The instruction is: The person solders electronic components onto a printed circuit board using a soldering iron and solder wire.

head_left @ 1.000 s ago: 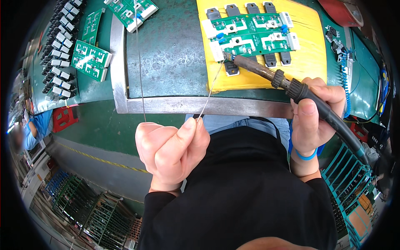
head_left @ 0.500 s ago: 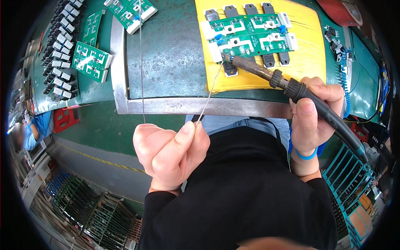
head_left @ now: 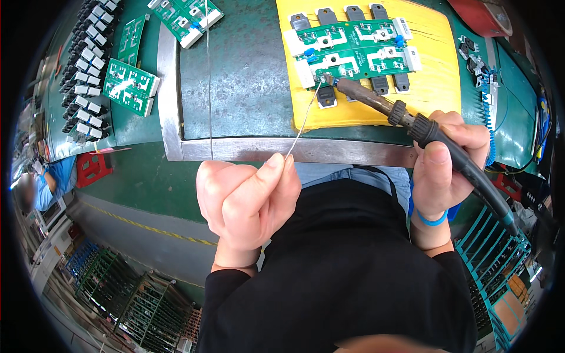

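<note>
My left hand (head_left: 250, 200) pinches a thin solder wire (head_left: 304, 120) between thumb and forefinger. The wire's free end meets the lower left edge of a green circuit board (head_left: 353, 53); its other stretch runs up from the fist past the table edge. In my right hand (head_left: 447, 165) is a soldering iron (head_left: 406, 115), gripped by its dark handle. Its tip lies at the same lower left part of the board, close to the wire's end. The board has white connectors, blue round parts and black flat components along two sides, and rests on a yellow pad (head_left: 435, 88).
More green circuit boards (head_left: 130, 87) lie at the left, beside rows of black-and-white components (head_left: 88, 76). A metal strip (head_left: 294, 150) edges the table. At the right are a red container (head_left: 482, 17), small loose parts and a blue coiled cord (head_left: 486, 117). Another person (head_left: 44, 185) sits far left.
My left hand has moved up and slightly right, carrying the wire. The iron's tip has shifted a little right along the board's lower edge.
</note>
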`<state>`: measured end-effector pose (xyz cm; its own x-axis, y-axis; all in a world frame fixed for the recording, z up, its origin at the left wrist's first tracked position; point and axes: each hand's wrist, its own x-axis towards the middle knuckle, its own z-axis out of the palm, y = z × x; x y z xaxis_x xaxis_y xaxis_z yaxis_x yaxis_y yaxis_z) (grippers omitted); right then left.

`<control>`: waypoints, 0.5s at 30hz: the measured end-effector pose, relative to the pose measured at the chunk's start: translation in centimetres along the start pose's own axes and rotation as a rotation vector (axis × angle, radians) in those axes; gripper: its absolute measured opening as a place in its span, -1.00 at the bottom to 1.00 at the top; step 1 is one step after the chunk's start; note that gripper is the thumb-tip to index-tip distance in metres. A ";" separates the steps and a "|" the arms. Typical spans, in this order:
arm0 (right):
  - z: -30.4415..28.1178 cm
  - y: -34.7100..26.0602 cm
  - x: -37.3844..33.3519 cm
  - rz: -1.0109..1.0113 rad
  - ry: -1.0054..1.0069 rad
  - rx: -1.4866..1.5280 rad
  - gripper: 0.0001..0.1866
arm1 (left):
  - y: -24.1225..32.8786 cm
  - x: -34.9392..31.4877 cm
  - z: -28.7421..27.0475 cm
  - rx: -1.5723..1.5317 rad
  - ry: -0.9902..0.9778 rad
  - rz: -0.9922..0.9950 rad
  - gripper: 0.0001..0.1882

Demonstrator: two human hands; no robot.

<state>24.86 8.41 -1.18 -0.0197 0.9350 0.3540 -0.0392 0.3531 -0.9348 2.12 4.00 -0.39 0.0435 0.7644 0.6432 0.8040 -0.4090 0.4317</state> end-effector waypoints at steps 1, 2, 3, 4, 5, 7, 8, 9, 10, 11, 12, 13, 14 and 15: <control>0.0 0.0 0.0 0.000 -0.001 0.000 -0.68 | 0.0 0.0 0.1 0.001 0.004 0.000 -0.61; 0.0 0.1 0.0 -0.005 -0.012 0.007 -0.67 | 0.0 0.0 0.2 0.002 0.007 -0.001 -0.62; 0.0 0.1 0.0 -0.010 -0.023 0.013 -0.67 | 0.0 0.1 0.3 0.002 0.007 -0.001 -0.62; 0.0 0.1 0.0 -0.010 -0.023 0.013 -0.67 | 0.0 0.1 0.3 0.002 0.011 0.001 -0.62; 0.1 0.1 0.0 -0.004 -0.017 0.021 -0.67 | 0.0 0.2 0.4 0.002 0.014 0.002 -0.62; 0.2 0.1 0.0 0.002 -0.011 0.029 -0.67 | -0.1 0.1 0.6 -0.001 0.014 -0.004 -0.62; 0.2 0.1 0.0 -0.001 -0.009 0.029 -0.67 | -0.1 0.1 0.7 -0.004 0.015 -0.011 -0.62; 0.2 0.0 0.0 -0.004 -0.009 0.031 -0.67 | -0.1 0.1 0.7 -0.003 0.014 -0.011 -0.62; 0.3 0.0 0.1 -0.004 -0.009 0.031 -0.67 | 0.0 0.2 0.9 -0.010 0.017 -0.014 -0.62; 0.4 -0.1 0.2 -0.015 -0.008 -0.013 -0.71 | 0.0 0.2 1.0 -0.017 0.020 -0.017 -0.62; 0.4 -0.1 0.2 -0.026 -0.008 -0.058 -0.72 | -0.1 0.2 1.1 -0.017 0.020 -0.017 -0.62; 0.3 0.0 0.2 -0.026 -0.008 -0.058 -0.72 | -0.1 0.3 1.2 -0.013 0.010 -0.013 -0.64; 0.2 0.1 0.1 -0.022 -0.009 -0.013 -0.71 | -0.2 0.3 1.4 -0.009 -0.001 -0.008 -0.66; 0.2 0.2 0.1 -0.019 -0.011 0.033 -0.67 | -0.3 0.2 1.7 -0.008 -0.001 -0.008 -0.66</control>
<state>24.68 8.54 -1.29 -0.0292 0.9277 0.3722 -0.0724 0.3694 -0.9264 2.85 5.16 -1.43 0.0371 0.7682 0.6391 0.7992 -0.4067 0.4425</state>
